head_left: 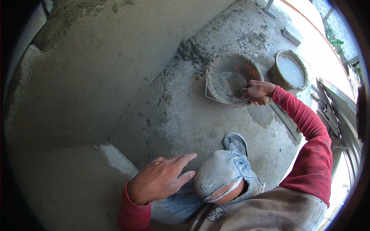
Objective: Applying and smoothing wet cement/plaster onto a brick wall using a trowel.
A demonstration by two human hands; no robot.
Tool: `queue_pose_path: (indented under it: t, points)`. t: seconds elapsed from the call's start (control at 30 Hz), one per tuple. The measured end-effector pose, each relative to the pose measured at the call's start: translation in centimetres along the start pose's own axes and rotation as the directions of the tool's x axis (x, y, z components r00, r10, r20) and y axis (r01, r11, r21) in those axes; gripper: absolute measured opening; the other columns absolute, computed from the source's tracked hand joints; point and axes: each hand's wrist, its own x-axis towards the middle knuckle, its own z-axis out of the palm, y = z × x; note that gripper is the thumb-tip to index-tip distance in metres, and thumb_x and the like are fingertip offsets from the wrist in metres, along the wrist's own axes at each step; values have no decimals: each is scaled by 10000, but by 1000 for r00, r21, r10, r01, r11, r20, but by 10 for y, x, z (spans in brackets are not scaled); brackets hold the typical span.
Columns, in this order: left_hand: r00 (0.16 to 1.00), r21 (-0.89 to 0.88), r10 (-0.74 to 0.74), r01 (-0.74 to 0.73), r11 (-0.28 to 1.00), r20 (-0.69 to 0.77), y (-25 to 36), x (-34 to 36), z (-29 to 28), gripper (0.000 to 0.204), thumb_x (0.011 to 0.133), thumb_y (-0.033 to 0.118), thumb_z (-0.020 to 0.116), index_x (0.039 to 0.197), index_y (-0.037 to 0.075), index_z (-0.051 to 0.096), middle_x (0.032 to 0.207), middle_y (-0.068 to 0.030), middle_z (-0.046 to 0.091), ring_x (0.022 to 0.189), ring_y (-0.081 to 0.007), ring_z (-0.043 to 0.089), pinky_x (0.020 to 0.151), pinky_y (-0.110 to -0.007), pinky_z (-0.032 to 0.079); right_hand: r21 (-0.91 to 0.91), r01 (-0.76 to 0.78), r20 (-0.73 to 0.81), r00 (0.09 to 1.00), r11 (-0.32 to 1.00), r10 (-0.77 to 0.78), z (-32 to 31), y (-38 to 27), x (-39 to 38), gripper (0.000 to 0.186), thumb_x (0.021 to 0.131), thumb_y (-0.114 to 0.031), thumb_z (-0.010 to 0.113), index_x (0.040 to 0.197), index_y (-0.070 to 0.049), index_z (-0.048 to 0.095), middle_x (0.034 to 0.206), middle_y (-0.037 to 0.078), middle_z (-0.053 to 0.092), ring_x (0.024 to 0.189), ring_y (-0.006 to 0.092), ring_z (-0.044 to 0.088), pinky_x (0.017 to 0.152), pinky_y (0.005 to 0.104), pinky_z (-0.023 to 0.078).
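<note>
My right hand (257,89) reaches into a mortar-caked bucket (250,70) with a thin wire handle. Its fingers wrap round the wooden handle (264,101) of what looks like a trowel, its blade down among the wet grey mortar (222,84). How much of the blade is buried I cannot tell. Just left of my bent knee, my left hand (161,178) hangs in the air with thumb and fingers apart, holding nothing. Cement dust whitens its skin.
A second bucket (274,74) of cloudy water stands right of the mortar bucket. Rough mortar (190,50) lies along the foot of the plastered wall (104,77). A narrow strip (286,122), a small block (291,37) and long metal pieces (343,111) lie to the right.
</note>
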Motion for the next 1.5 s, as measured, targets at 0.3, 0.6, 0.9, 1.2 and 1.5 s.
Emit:
queue_pose_path:
  t: [0.3,0.6,0.9,1.2,1.5]
  points:
    - [996,21,-75,76,997,-49,-3,4,0,489,961,270,624,1384,64,493,1114,-218,688,992,-392,677,864,-456,522,460,206,-184,974,864,-134,18,22,-53,395,1024,-373,488,896,-15,595,634,38,544,433,117,528,382,284,451]
    - [999,-5,-4,4,1000,-48,5,-5,7,495,956,247,633,1388,54,488,1133,-223,681,993,-379,681,866,-451,523,-826,-29,-306,862,563,-404,-17,7,18,369,907,-337,548,773,-25,694,772,191,683,777,341,690,730,457,542]
    - [998,10,31,-30,999,-57,-2,-1,3,491,952,254,642,1381,61,498,1141,-208,679,1006,-336,684,874,-438,522,-353,-48,-176,984,934,-16,-22,-2,-23,478,940,-497,583,893,-35,695,650,78,607,529,193,588,479,347,468]
    - [981,44,4,4,999,-196,-2,43,-9,415,924,236,673,1302,92,582,1097,-137,702,902,-291,705,799,-399,530,15,50,-124,991,999,-48,-21,26,-33,375,977,-413,586,896,-52,651,596,-13,526,456,82,473,414,256,390]
    - [788,557,452,-170,813,-419,-21,230,-18,258,848,231,742,1080,127,698,964,-56,584,938,-242,614,809,-403,470,77,51,-111,993,996,-42,-28,30,-32,380,973,-417,585,930,-45,652,599,-12,524,453,75,468,406,246,391]
